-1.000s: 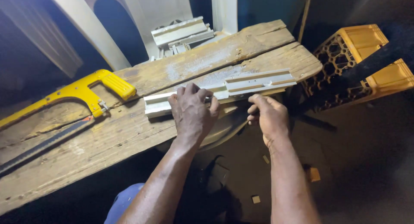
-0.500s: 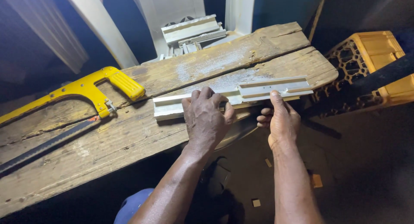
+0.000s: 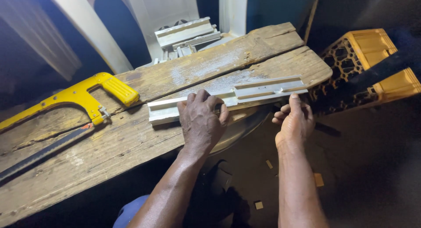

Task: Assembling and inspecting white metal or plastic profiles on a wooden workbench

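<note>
Two hands steady the pale channel strip (image 3: pixel 228 98), likely light, stiff and slick: left hand (image 3: pixel 202 122) pressing flat mid-length, right hand (image 3: pixel 294 120) pinching its overhanging counter-edge end.

Rough, weathered wooden worktop (image 3: pixel 131 144), grain cracked, dusted pale with filings near centre frame. Matt off-white channelled strip (image 3: pixel 228 98), plastic or metal unclear, scuffed. Hacksaw (image 3: pixel 79 105) at left: glossy yellow painted frame, dark dull metal blade. Orange plastic crate (image 3: pixel 372 57) at upper right, smooth, perforated.
</note>
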